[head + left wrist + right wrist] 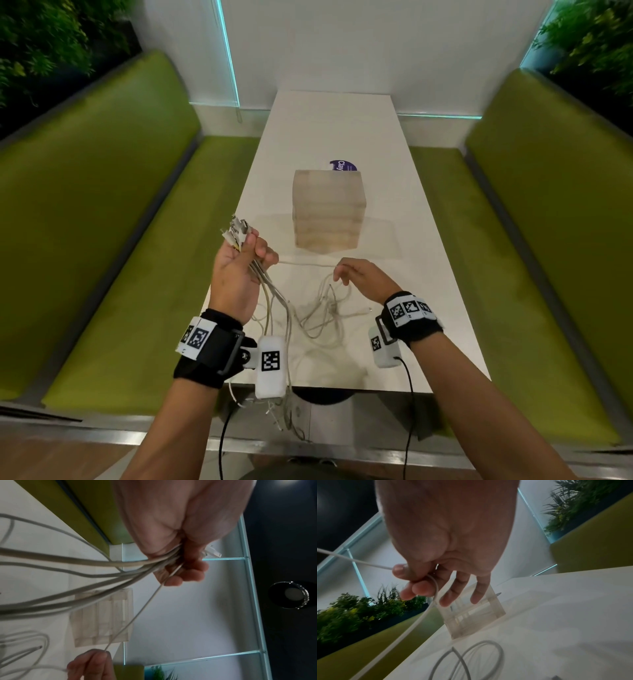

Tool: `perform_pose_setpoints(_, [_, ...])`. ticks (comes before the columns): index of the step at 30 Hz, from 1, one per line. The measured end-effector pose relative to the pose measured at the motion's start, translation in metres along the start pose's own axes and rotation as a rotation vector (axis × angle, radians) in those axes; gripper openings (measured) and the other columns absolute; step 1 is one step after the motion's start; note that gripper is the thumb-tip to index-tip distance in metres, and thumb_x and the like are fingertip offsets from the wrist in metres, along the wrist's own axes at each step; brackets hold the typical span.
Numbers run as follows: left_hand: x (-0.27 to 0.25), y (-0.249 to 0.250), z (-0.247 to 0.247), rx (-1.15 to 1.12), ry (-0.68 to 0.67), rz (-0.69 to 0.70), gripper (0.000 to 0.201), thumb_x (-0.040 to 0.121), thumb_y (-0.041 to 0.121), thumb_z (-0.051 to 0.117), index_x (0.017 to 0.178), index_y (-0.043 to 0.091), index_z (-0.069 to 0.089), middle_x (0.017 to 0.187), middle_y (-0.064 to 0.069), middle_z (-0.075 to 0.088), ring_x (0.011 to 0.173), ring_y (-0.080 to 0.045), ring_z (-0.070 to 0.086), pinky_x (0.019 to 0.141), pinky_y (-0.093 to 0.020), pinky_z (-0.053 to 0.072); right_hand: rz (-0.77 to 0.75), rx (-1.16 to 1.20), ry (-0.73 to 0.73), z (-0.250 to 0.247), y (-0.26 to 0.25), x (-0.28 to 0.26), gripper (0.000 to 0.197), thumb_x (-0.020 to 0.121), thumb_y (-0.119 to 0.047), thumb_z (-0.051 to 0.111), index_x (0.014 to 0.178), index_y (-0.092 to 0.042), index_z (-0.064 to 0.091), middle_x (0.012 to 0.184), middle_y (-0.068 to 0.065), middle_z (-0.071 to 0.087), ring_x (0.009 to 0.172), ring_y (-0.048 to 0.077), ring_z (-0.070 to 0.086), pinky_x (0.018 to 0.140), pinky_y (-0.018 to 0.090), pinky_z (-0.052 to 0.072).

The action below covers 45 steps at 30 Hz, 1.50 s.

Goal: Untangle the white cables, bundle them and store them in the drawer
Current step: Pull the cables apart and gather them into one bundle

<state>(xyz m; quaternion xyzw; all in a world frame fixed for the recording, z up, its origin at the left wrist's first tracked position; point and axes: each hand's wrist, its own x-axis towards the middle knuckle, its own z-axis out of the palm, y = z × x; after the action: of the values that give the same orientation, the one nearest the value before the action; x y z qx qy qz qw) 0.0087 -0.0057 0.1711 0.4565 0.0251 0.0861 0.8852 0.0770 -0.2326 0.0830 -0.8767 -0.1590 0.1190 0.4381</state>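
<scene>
— Where are the white cables point(310, 318)?

— Most lie in a loose tangle on the near end of the white table point(428, 240), between the two wrists. Several strands run up from it into the left hand point(236, 274), and some ends hang over the table's near edge.

— How does the left hand hold them?

— Raised above the table's left edge, fingers curled round a bunch of cables, with the plugs point(236, 231) sticking out above the fist. In the left wrist view the strands fan out from that fist.

— And the right hand point(368, 279)?

— It pinches a single cable point(308, 264) between thumb point(402, 570) and forefinger; the other fingers are spread loosely. That cable stretches straight across to the left hand, then loops down from the right hand to the tangle.

— The drawer?

— A small pale drawer box point(329, 209) stands on the middle of the table, beyond both hands and apart from the cables. Whether any drawer is pulled out I cannot tell.

— Anything else?

— A purple round label point(343, 165) just behind the box, green benches point(120, 212) on both sides of the table, and plants point(41, 37) behind them.
</scene>
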Motion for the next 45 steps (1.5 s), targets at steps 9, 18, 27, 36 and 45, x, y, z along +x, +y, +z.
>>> perform_pose_setpoints(9, [-0.001,0.019,0.014,-0.001,-0.012,0.107,0.019,0.100,0.007,0.037,0.087,0.012,0.050,0.059,0.006,0.050,0.050,-0.007,0.036,0.055,-0.021,0.037,-0.042,-0.202,-0.077,0.015,-0.003,0.022,0.025,0.095,-0.009,0.040,0.082,-0.015,0.060,0.081,-0.004,0.055,0.077,0.016,0.053,0.076,0.027,0.042])
perform_pose_setpoints(18, [-0.004,0.041,0.017,-0.046,-0.097,0.209,0.020,0.099,0.010,0.035,0.088,0.015,0.051,0.060,0.008,0.052,0.050,-0.006,0.037,0.055,-0.021,0.036,0.079,-0.109,-0.037,0.010,-0.006,0.032,0.021,0.094,-0.015,0.047,0.084,-0.010,0.064,0.088,0.003,0.056,0.055,0.017,0.051,0.058,0.021,0.042])
perform_pose_setpoints(27, [0.002,0.046,0.021,-0.019,-0.121,0.244,0.018,0.100,0.011,0.036,0.089,0.015,0.051,0.062,0.008,0.052,0.051,-0.006,0.035,0.055,-0.021,0.035,0.089,-0.424,-0.136,0.029,-0.004,0.028,0.022,0.095,-0.018,0.047,0.082,-0.003,0.056,0.087,0.016,0.057,0.081,0.029,0.055,0.070,0.035,0.039])
perform_pose_setpoints(36, [0.020,-0.017,0.006,0.671,-0.036,-0.001,0.021,0.096,0.002,0.041,0.089,0.017,0.053,0.059,0.012,0.045,0.051,-0.006,0.034,0.050,-0.021,0.029,0.012,0.158,0.089,0.009,-0.035,0.020,0.020,0.097,-0.018,0.051,0.094,-0.009,0.069,0.063,-0.002,0.059,0.052,0.009,0.052,0.052,0.019,0.041])
perform_pose_setpoints(45, [0.007,-0.060,0.026,0.680,-0.179,-0.280,0.023,0.095,0.031,0.056,0.077,0.016,0.054,0.061,0.005,0.037,0.044,-0.003,0.031,0.045,-0.017,0.029,-0.097,-0.468,0.167,0.013,-0.065,0.017,0.016,0.086,-0.020,0.050,0.074,-0.016,0.060,0.075,0.004,0.054,0.071,0.026,0.056,0.060,0.032,0.041])
